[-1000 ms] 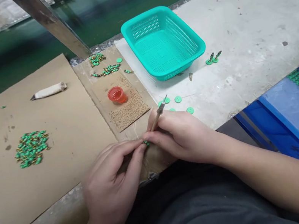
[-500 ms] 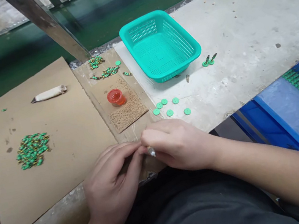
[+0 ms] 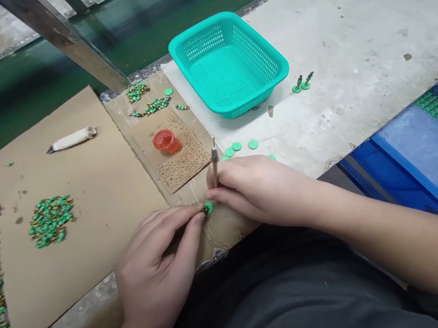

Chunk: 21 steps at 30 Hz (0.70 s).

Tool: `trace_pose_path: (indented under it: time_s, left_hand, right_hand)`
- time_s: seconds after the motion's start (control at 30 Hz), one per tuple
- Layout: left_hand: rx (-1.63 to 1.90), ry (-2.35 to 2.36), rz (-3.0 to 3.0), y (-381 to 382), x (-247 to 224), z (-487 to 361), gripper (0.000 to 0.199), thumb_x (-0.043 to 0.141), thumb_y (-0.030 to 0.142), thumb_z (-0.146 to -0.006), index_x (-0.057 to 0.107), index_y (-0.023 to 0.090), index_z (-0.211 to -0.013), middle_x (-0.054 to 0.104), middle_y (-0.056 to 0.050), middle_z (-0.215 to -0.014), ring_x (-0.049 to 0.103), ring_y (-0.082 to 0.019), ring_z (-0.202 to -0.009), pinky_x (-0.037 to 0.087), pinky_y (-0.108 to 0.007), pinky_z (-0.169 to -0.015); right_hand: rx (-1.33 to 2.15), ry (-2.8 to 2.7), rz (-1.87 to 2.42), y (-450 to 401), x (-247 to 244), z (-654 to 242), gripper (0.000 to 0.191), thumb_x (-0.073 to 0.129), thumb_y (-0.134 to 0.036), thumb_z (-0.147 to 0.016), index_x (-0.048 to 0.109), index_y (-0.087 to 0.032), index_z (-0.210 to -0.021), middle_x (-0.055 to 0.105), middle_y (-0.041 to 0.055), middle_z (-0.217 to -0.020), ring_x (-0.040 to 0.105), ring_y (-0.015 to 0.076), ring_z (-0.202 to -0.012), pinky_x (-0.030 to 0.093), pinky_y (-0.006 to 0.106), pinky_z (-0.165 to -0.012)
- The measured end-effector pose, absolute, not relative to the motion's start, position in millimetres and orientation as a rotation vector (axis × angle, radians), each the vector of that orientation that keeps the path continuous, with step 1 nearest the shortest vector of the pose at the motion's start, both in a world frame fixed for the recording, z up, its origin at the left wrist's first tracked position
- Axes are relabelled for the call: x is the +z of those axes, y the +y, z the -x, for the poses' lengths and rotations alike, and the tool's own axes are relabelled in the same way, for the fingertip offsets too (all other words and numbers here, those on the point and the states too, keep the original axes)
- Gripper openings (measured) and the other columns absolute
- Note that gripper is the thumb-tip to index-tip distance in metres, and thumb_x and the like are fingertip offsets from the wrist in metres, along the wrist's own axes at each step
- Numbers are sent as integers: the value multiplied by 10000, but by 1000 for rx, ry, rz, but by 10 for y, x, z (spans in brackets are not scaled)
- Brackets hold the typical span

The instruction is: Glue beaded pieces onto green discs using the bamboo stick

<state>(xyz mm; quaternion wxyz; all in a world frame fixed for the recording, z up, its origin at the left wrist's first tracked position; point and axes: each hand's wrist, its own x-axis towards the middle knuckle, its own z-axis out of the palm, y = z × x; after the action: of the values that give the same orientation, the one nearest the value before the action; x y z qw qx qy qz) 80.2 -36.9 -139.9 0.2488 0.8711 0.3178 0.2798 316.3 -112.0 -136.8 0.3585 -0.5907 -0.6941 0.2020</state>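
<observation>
Brown cardboard [image 3: 103, 207] is laid left of the fingers, probably so that small green parts [image 3: 51, 221] can be gathered there. Beyond the fingertips, a green basket [image 3: 224, 72] is set clear of the hands. Ahead of the left hand [image 3: 159, 270] and right hand [image 3: 263, 187], a red cup [image 3: 167, 142] is placed, likely for easy reach. Right fingers are closed round a thin tool [image 3: 215, 167], metal end up; left thumb and forefinger are pinched at the edge of a green disc [image 3: 208, 207], seemingly to steady it. Past the right knuckles, loose discs [image 3: 253, 144] are partly hidden by that hand.
</observation>
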Motion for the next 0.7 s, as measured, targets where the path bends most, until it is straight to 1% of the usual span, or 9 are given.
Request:
trace_pose_path:
  time_s: [0.1, 0.23, 0.37, 0.53, 0.7]
  left_hand:
    - [773, 881, -2354, -380, -1411, -809, 112, 803, 284, -1075, 878, 358, -1113, 897, 38, -1116, 839, -203, -1007, 672, -368, -1020]
    - [788, 891, -2342, -403, -1411, -818, 116, 799, 264, -1079, 872, 355, -1088, 901, 56, -1108, 843, -185, -1015, 670, -340, -1009]
    - [784, 902, -2338, -404, -1417, -811, 125, 804, 264, -1076, 874, 364, -1104, 899, 60, -1112, 842, -186, -1007, 672, -349, -1012]
    - [775, 909, -2354, -408, -1404, -818, 124, 793, 268, -1089, 866, 367, -1102, 891, 62, -1097, 834, -177, -989, 671, -344, -1009]
    - [785, 905, -2362, -406, -1404, -822, 87, 796, 287, -1082, 867, 331, -1053, 894, 39, -1071, 844, -192, -979, 684, -348, -995]
  right_hand:
    - [542, -1772, 1413, -1061, -1403, -3150, 165, 590, -286, -1223, 646, -243, -1073, 811, 44, -1051, 771, 218, -954, 579, 321, -868]
    - [575, -1783, 1376, -1007, -1447, -3134, 193, 595, -279, -1222, 625, -248, -1033, 806, 38, -1038, 769, 214, -948, 576, 317, -861]
    - [555, -1795, 1329, -998, -1483, -3126, 214, 569, -292, -1238, 624, -244, -1036, 801, 42, -1060, 773, 211, -972, 581, 322, -890]
    - [583, -1830, 1343, -988, -1484, -3120, 180, 558, -313, -1241, 620, -250, -1085, 794, 43, -1054, 767, 226, -992, 570, 329, -881]
    - [629, -1861, 1310, -969, -1424, -3108, 123, 570, -232, -1225, 605, -243, -1107, 798, 51, -1067, 755, 219, -980, 525, 315, -837]
